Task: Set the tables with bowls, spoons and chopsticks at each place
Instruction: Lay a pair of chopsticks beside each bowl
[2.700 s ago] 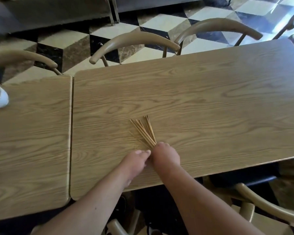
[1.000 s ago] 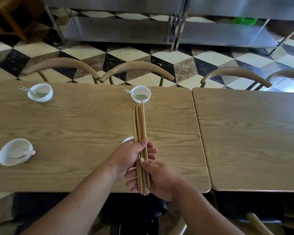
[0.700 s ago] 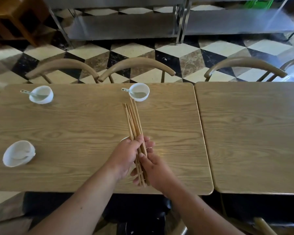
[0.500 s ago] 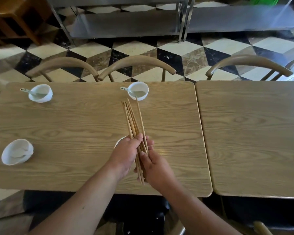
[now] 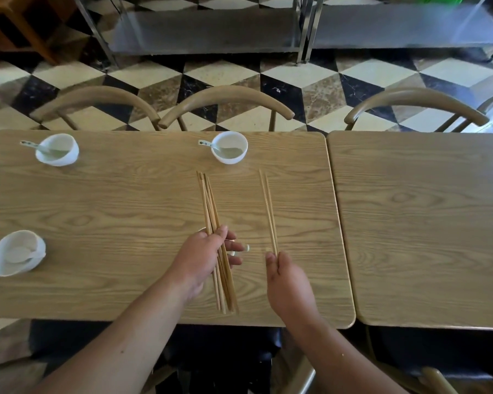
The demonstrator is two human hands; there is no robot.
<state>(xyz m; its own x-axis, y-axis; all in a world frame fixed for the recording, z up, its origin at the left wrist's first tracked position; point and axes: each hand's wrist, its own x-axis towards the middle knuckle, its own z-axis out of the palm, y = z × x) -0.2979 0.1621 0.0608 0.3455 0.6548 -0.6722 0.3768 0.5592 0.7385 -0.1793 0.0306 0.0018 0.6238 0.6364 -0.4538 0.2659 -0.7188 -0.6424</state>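
Placing pair | your right hand fingers pinched on two chopsticks, tips toward far bowl | left hand fingers clamped on bundle over tabletop | lay pair parallel, just right of near bowl, ends even.

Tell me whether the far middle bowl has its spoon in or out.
In: the spoon rests inside the bowl, handle over the left rim.
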